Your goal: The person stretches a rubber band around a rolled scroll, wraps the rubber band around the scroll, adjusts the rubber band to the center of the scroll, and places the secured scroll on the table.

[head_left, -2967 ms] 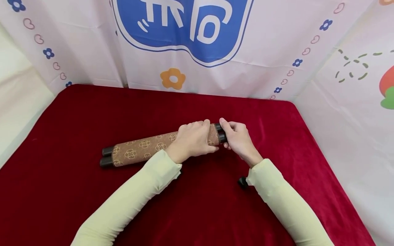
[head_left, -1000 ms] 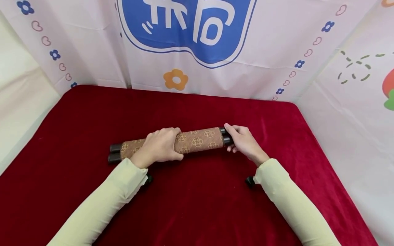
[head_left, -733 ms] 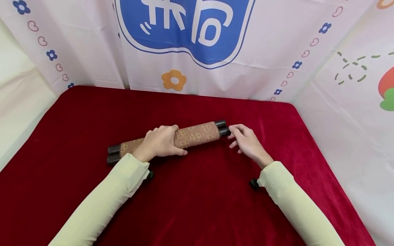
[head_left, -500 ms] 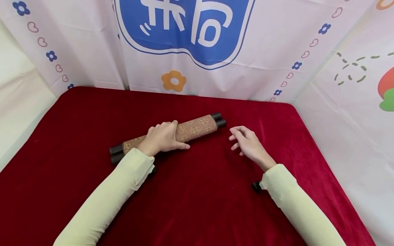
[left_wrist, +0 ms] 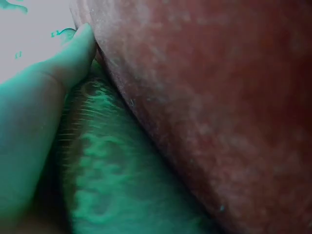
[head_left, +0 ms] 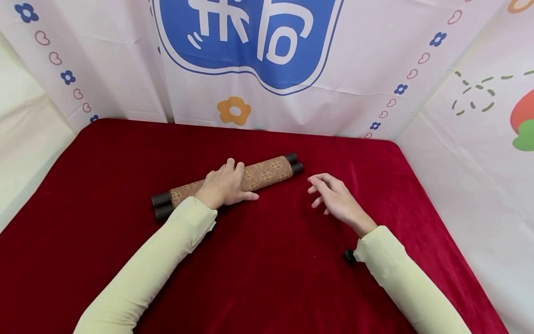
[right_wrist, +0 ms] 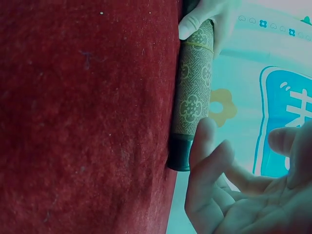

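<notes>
A scroll (head_left: 269,175), rolled from both ends into two parallel rolls, lies slanted on the red cloth. Its brown brocade bears gold flower motifs, and dark knobs (head_left: 297,168) stick out at either end. My left hand (head_left: 223,186) rests across its middle, with the fingers spread over the far side and the thumb pointing right along the near side. In the right wrist view a thin yellow band (right_wrist: 199,45) circles the scroll by the left hand. My right hand (head_left: 337,200) hovers beyond the right end, holding nothing, its fingers loosely bent.
Red velvet cloth (head_left: 267,278) covers the table. A pale printed curtain (head_left: 359,93) with a blue emblem hangs behind, and white fabric (head_left: 459,185) closes the right side. A small black device (head_left: 349,256) sits at the right cuff.
The right hand has let go of the scroll's right knobs and drawn away. The left hand slid left along the scroll, then turned its right end away from me; its fingers have since spread.
</notes>
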The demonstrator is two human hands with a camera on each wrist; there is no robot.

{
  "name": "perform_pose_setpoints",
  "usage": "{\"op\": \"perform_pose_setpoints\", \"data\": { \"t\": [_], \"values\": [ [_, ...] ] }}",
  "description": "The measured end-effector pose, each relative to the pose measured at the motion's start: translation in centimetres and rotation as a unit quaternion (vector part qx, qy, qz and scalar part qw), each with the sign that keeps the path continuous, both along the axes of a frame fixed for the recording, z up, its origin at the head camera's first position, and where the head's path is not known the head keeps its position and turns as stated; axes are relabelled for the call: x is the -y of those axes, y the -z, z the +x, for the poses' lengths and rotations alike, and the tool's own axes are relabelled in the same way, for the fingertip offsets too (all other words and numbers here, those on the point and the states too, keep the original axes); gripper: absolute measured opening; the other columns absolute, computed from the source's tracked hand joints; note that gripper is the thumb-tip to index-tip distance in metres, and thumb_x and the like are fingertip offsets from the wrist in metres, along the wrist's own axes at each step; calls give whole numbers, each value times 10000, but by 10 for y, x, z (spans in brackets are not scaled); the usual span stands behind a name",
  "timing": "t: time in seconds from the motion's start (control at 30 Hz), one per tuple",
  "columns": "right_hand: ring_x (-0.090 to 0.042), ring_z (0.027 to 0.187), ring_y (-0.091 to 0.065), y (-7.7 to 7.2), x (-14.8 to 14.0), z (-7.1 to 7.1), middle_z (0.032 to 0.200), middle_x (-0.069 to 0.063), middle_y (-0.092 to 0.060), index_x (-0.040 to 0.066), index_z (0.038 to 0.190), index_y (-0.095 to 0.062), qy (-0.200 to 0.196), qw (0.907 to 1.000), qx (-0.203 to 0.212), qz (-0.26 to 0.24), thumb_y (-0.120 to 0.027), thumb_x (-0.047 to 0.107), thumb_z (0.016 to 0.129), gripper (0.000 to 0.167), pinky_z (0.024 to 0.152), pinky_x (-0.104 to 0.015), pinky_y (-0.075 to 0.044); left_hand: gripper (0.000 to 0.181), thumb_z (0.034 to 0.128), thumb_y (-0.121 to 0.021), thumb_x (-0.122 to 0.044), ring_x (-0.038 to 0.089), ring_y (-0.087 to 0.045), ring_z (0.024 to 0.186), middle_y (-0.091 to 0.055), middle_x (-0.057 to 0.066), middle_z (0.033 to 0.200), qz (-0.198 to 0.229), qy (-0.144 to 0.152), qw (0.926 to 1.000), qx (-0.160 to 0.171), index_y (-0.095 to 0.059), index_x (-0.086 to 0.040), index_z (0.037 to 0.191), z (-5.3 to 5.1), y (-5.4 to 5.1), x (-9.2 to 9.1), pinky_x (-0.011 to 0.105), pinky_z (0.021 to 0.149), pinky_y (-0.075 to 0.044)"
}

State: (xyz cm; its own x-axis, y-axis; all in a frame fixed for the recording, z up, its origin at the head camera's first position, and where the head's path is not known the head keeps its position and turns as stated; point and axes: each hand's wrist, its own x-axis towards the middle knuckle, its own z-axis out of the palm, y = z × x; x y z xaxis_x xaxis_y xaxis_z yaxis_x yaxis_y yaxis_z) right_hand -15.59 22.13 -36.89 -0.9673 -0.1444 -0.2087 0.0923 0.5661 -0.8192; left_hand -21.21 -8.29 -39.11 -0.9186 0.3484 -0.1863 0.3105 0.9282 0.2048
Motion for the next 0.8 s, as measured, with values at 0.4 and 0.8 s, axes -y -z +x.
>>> {"op": "perform_pose_setpoints", "data": {
  "t": [0.4, 0.8],
  "values": [
    [-234, 882, -725, 0, -3, 3, 1250, -163, -683, 99, 1441, -554, -259, 9981, -224, 508, -478, 484, 1103, 517, 672, -349, -565, 1011, 942, -631, -687, 453, -256, 1543, -292, 264, 1620, 123, 0, 9998, 123, -243, -86, 1657, 0, 1, 3, 678, 1204, -245],
    [-403, 1581, -321, -14, -39, 25, 1697, -180, -351, 53, 1648, -314, -1186, 9299, -1752, 3010, -554, 414, 1086, 709, 1251, -622, -297, 932, 1041, -549, -572, 401, -76, 1655, -121, 210, 1769, 515, 399, 9979, 3, -135, -46, 1689, 54, -31, 34, 700, 1275, -77]
  ]
}}
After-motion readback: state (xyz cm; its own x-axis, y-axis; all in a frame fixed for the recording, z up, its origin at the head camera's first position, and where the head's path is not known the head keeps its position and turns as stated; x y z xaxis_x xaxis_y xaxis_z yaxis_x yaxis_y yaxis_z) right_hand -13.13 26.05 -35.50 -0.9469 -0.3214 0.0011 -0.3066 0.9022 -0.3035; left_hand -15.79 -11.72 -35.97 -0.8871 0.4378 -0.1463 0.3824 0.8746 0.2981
